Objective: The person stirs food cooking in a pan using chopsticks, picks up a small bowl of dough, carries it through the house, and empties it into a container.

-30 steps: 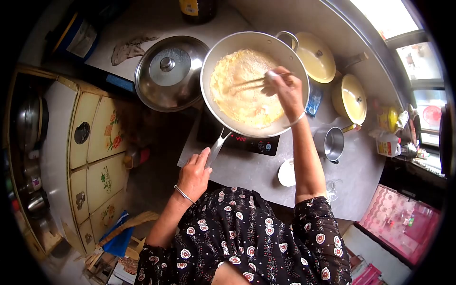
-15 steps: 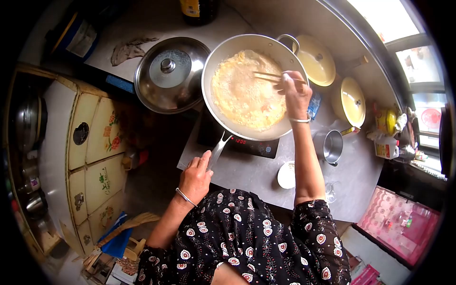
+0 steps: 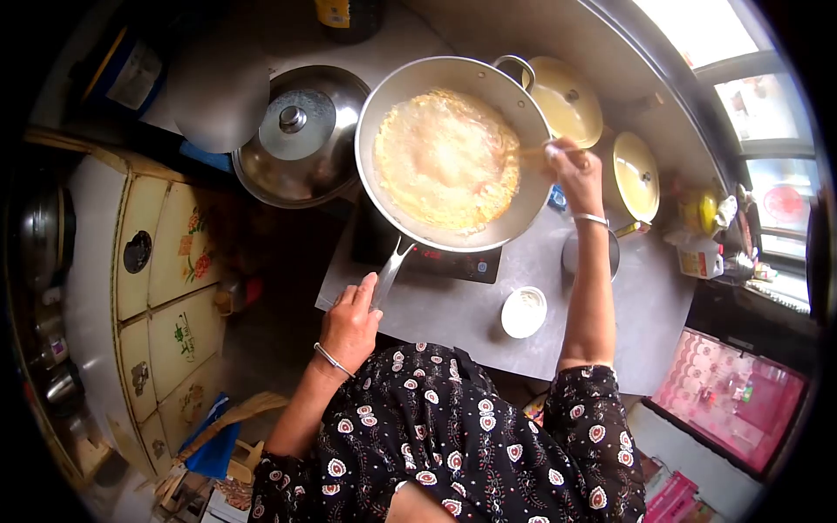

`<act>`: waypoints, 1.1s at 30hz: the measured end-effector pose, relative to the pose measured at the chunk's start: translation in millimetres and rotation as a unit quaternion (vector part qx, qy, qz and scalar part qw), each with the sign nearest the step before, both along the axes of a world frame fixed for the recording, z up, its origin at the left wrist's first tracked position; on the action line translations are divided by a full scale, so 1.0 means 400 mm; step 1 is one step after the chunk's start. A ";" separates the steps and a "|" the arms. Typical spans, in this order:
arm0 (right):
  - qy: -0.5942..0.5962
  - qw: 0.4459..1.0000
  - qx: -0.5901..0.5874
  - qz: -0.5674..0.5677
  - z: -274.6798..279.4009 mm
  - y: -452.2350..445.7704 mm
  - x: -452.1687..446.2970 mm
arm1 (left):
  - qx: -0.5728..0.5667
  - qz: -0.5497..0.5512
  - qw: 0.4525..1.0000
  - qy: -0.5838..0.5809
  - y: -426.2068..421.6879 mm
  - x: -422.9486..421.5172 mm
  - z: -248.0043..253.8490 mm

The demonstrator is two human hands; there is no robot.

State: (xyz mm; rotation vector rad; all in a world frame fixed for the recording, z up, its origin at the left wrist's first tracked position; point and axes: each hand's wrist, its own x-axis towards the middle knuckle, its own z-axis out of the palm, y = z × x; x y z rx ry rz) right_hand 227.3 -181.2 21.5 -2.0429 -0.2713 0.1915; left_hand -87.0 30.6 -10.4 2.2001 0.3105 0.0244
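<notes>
My left hand [image 3: 350,324] is closed around the metal handle [image 3: 392,268] of a wide, pale frying pan [image 3: 370,166]. The pan stands over a black induction cooker [image 3: 471,265]. Inside it a bubbling, yellowish egg-like layer [image 3: 445,166] covers most of the base, browner along its edge. At the pan's right rim, my right hand [image 3: 577,179] is closed on chopsticks [image 3: 534,153], which are smeared by motion; their tips are hard to make out. Below that hand, a small saucepan [image 3: 605,253] is partly hidden by my wrist.
Left of the pan lies a steel lid [image 3: 305,166] with a knob. Two yellow lids [image 3: 567,103] lean by the wall at right. A small white bowl [image 3: 524,312] stands near the counter's front. A painted cabinet [image 3: 144,288] is at left. A blurred grey patch covers the upper left.
My right hand has moved right, from over the pan to its rim, drawing the chopsticks away from the food's middle. My left hand keeps its hold on the handle. The view has shifted slightly.
</notes>
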 end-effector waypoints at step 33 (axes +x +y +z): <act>0.098 0.980 0.166 0.058 -0.060 0.062 -0.254 | 0.004 0.001 1.000 0.013 -0.006 0.008 0.014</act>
